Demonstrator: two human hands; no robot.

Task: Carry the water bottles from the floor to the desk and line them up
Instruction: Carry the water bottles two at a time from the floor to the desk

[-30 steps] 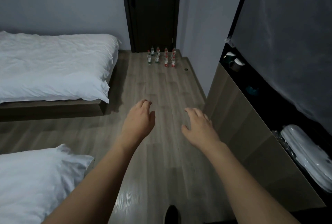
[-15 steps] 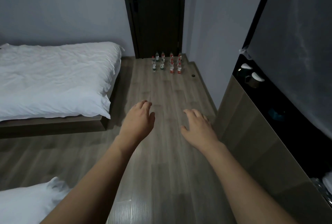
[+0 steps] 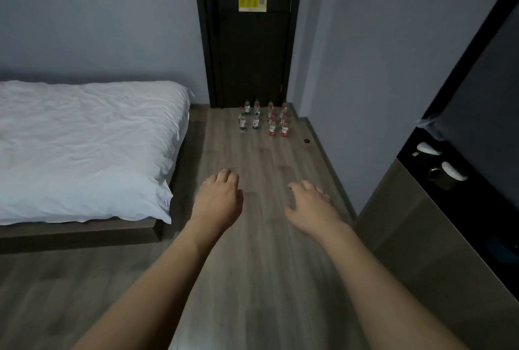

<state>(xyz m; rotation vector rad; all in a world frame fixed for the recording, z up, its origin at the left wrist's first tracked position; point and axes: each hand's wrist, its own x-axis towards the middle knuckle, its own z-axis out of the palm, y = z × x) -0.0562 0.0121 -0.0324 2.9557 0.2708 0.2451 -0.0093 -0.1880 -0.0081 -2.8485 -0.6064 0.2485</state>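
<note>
my left hand (image 3: 217, 198) and right hand (image 3: 311, 206) out front, palms down, fingers loosely curled, gripping nothing. water bottles (image 3: 262, 119) well ahead of both hands, upright in cluster on wood floor (image 3: 252, 265) at foot of dark door (image 3: 252, 55). bed (image 3: 84, 147) left of left hand, dark desk (image 3: 449, 209) right of right hand.

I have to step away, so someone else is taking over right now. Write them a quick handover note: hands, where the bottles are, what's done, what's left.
Left hand: open, holding nothing, stretched out over the floor.
Right hand: open, holding nothing, beside the left.
Water bottles: all standing in a cluster on the wooden floor in front of the dark door, well beyond both hands; green-labelled ones on the left, red-labelled on the right.
Done: nothing carried yet.
Left: walk to the bottles, pick them up, take them to the desk and line them up.
</note>
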